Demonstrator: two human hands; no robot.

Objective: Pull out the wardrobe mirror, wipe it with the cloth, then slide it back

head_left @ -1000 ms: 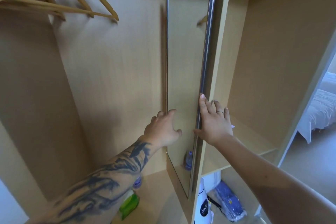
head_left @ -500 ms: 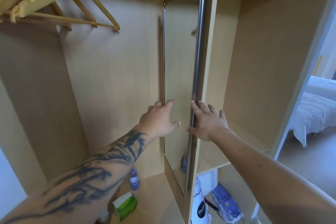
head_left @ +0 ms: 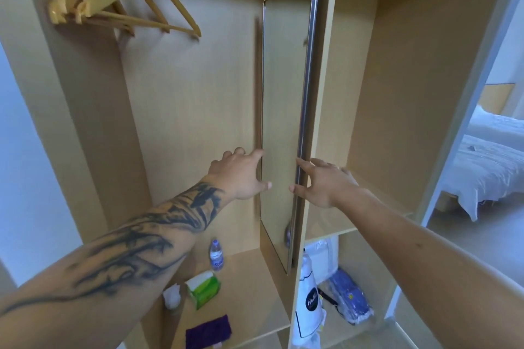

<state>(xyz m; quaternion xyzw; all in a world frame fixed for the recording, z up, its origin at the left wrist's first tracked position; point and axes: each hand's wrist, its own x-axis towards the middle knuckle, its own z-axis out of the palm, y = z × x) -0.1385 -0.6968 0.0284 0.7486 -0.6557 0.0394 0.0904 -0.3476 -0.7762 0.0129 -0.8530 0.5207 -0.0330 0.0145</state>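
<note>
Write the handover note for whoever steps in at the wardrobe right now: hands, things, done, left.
Left hand: open, fingers spread at the mirror's back edge, holding nothing.
Right hand: open, fingertips on the mirror's metal front frame.
Mirror: upright against the centre partition, inside the wardrobe.
Purple cloth: lying on the wardrobe floor, untouched, near a green tissue box and a water bottle.
Done: cannot tell whether it has been wiped.
Left: if not wiped, pull out, wipe, slide back.

Mirror stands against the wardrobe divider, cloth on the floor below-left.
</note>
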